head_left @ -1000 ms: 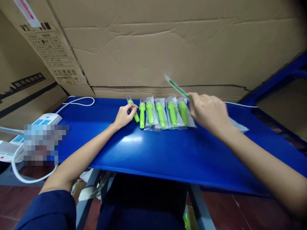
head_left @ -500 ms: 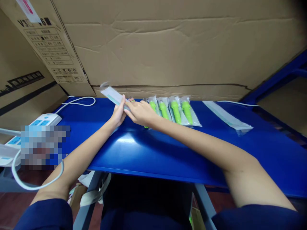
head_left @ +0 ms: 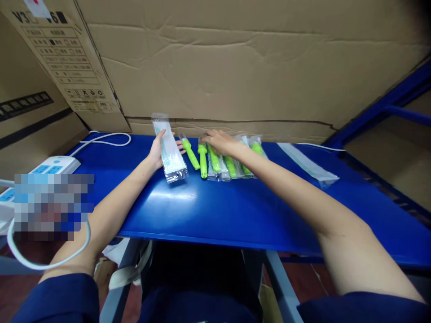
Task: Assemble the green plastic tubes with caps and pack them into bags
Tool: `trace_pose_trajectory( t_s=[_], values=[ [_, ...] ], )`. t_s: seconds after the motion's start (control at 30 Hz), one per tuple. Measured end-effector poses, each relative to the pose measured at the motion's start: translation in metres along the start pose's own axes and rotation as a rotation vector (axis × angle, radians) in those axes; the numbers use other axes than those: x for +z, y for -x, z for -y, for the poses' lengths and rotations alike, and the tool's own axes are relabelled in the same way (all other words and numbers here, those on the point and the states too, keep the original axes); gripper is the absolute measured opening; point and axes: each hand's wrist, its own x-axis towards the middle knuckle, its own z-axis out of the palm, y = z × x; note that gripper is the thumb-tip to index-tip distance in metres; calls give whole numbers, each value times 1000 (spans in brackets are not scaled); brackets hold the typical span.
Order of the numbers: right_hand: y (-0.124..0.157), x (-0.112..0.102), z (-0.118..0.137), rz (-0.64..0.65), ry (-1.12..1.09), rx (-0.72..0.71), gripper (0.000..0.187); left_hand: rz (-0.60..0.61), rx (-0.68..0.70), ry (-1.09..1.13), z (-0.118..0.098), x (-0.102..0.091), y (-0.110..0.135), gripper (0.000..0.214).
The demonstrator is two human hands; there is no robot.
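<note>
My left hand [head_left: 158, 150] is closed around a long clear plastic bag [head_left: 171, 152] with a white and pale green insert; its thumb lies across the front. Just right of it a loose green stick-shaped object with a clear cap [head_left: 190, 153] lies on the blue table. A second such green object [head_left: 203, 163] lies beside it, its capped top under the fingertips of my right hand [head_left: 218, 141]. Those fingers are bent together at the cap. Further right, several green objects in clear bags [head_left: 230, 167] lie in a row, partly hidden by my right hand and forearm.
Another flat clear bag with a pale insert [head_left: 308, 163] lies on the right of the blue table [head_left: 215, 215]. A white power strip [head_left: 57, 166] with cables is at the left. Cardboard [head_left: 235, 76] walls the back, and a blue metal frame [head_left: 380, 116] stands at right.
My right hand has left the plastic bag and moved right to the green objects. The bag in my left hand has turned more upright, its lower end now showing. The view has shifted slightly.
</note>
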Motion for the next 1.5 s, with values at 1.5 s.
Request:
trace_pose_trajectory(
  t_s=[1.5],
  values=[
    [77,14,-61,-410,185,250,56,826,-559,-89,-12,2,-59,64]
  ],
)
